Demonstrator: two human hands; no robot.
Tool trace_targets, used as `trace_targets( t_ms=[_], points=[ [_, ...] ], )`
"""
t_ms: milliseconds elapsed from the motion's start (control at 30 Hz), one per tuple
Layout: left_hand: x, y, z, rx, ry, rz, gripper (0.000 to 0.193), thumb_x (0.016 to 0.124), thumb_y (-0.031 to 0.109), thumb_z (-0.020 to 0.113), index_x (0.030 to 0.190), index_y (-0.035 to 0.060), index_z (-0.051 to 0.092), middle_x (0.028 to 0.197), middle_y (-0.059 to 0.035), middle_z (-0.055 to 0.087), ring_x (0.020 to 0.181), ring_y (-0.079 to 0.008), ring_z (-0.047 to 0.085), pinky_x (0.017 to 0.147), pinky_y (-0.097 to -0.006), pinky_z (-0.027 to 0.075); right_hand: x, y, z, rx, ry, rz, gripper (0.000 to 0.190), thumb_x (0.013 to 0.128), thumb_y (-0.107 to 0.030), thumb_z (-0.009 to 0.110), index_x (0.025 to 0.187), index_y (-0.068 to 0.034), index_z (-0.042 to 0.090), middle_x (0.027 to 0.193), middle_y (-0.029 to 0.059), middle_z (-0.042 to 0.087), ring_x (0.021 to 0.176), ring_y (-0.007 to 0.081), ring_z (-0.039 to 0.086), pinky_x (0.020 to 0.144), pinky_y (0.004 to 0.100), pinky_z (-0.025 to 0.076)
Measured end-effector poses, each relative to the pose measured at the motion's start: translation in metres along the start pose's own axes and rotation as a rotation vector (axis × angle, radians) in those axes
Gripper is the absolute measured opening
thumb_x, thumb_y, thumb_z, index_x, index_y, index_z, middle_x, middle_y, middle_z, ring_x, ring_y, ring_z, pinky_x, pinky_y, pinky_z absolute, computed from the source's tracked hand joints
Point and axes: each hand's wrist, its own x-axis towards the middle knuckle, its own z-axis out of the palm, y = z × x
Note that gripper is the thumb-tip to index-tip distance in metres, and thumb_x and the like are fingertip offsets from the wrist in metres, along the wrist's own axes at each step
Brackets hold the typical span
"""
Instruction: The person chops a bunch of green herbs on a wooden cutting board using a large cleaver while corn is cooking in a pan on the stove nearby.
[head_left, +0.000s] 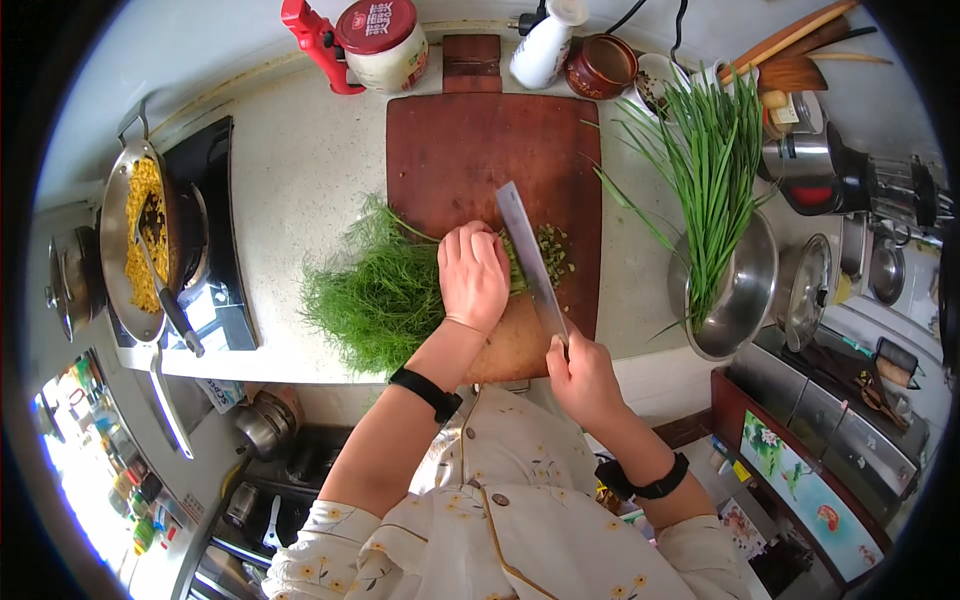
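Observation:
A bunch of feathery green herb, like fennel or dill (375, 300), lies across the left edge of a reddish-brown wooden cutting board (480, 150). My left hand (472, 274) presses down on its stems, fingers curled. In my right hand (585, 375) is the handle of a cleaver (531, 259), mostly hidden by my fingers. The blade stands just right of my left hand, at the cut end of the stems. Small chopped green pieces (553, 251) lie on the board to the right of the blade.
Left, a pan (116, 247) of yellow crumbled food sits on the cooktop (217, 300). To the right, long green chives (705, 187) rest over a steel bowl (757, 277). Along the wall stand a red-lidded jar (386, 60), a white bottle (544, 52) and a brown pot (600, 67).

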Motion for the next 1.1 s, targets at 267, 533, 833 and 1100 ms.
trace_targets(
  t_ms=[267, 533, 833, 1100],
  points=[
    [0.0, -0.001, 0.001, 0.027, -0.01, 0.006, 0.017, 0.082, 0.002, 0.063, 0.093, 0.0014, 0.05, 0.105, -0.0157, 0.058, 0.098, -0.0365, 0.054, 0.087, -0.0469, 0.043, 0.0, -0.011, -0.005, -0.007, -0.136, 0.049, 0.018, 0.09, -0.008, 0.056, 0.078, 0.006, 0.051, 0.064, 0.0264, 0.058, 0.062, 0.0455, 0.06, 0.058, 0.0526, 0.048],
    [0.0, 0.001, 0.001, 0.057, -0.063, -0.004, 0.015, 0.084, 0.006, 0.061, 0.095, 0.0006, 0.051, 0.106, -0.0151, 0.059, 0.099, -0.0349, 0.055, 0.09, -0.0467, 0.043, 0.031, 0.013, 0.043, -0.063, 0.029, -0.077, 0.019, 0.091, -0.005, 0.054, 0.105, 0.007, 0.056, 0.066, 0.0248, 0.059, 0.061, 0.0447, 0.06, 0.057, 0.0508, 0.046],
    [0.0, -0.001, 0.003, -0.011, 0.012, 0.006, 0.013, 0.085, 0.001, 0.06, 0.094, 0.0014, 0.05, 0.104, -0.0153, 0.058, 0.093, -0.0362, 0.055, 0.084, -0.0466, 0.043, 0.014, 0.01, 0.017, 0.059, 0.122, -0.041, 0.026, 0.095, -0.009, 0.052, 0.116, 0.004, 0.059, 0.063, 0.0241, 0.056, 0.056, 0.0428, 0.058, 0.052, 0.047, 0.044],
    [0.0, -0.002, 0.002, -0.005, -0.002, 0.005, 0.014, 0.085, 0.002, 0.06, 0.093, -0.0002, 0.049, 0.106, -0.0178, 0.057, 0.095, -0.0381, 0.054, 0.085, -0.0477, 0.043, 0.0, -0.016, -0.009, -0.043, -0.145, 0.07, 0.019, 0.092, -0.007, 0.054, 0.078, 0.006, 0.052, 0.062, 0.0261, 0.057, 0.059, 0.0453, 0.059, 0.055, 0.0516, 0.046]
  ],
)
